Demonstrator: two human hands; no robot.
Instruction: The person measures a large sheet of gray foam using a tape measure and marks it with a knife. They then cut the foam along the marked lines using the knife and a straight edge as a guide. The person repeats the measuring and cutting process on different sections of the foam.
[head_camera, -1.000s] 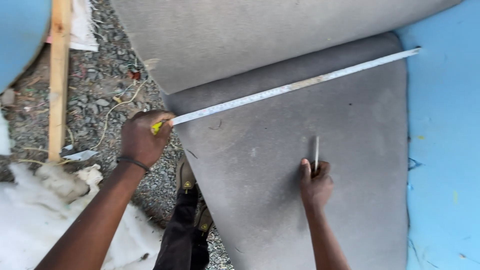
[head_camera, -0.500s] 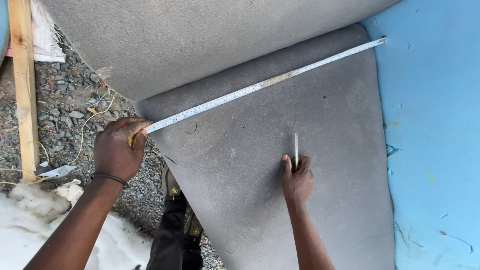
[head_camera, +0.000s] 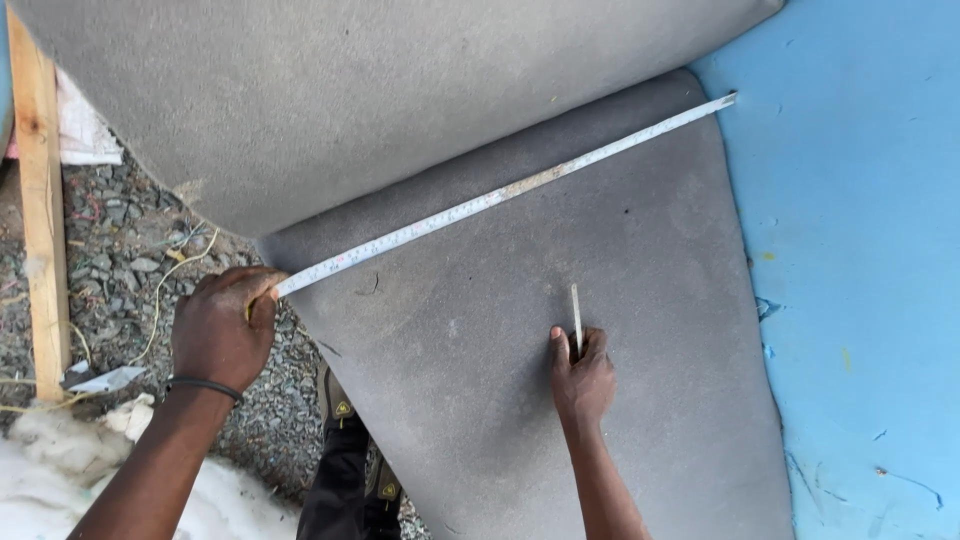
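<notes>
While both hands (head_camera: 222, 330) unmoved, tape measure (head_camera: 500, 196) lower.

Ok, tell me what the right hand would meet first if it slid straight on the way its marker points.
The right hand and its thin marker point up the grey foam sheet; bare foam, then probably the tape measure stretched across it.

Tape case: hidden inside our left hand (head_camera: 222, 335); only the tape measure (head_camera: 500, 195) blade shows.
Tape markings: too small for us to read.
Grey foam sheet (head_camera: 560, 300): cut off at the near and far edges.
Marker (head_camera: 576, 318): lower end hidden in our right hand (head_camera: 582, 375).
Wooden batten (head_camera: 42, 200): top cut off, far left.
</notes>
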